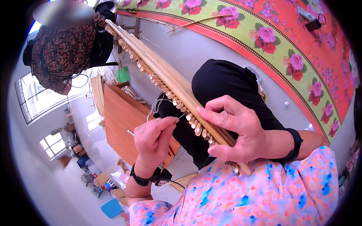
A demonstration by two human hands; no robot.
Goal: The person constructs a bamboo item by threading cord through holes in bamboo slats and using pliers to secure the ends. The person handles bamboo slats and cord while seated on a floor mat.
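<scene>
My left hand (152,139) is closed to a pinch, thumb against forefinger, on a thin thread (157,101) at the edge of the row of sticks (162,75); whether the fingertips also hold a needle, I cannot tell. Thread loops loosely above the hand. My right hand (241,130) is partly closed, clasping the sticks near their lower end, with digits spread along the edge. The sticks slant across my black trousers (226,75), from upper left down to my patterned shirt (256,192), cut ends facing the left hand. Left of my knees: brown desk (126,116), near a green box (122,74). Upper right: flowered cloth (294,41). Upper left: another person (64,52), bent forward.
</scene>
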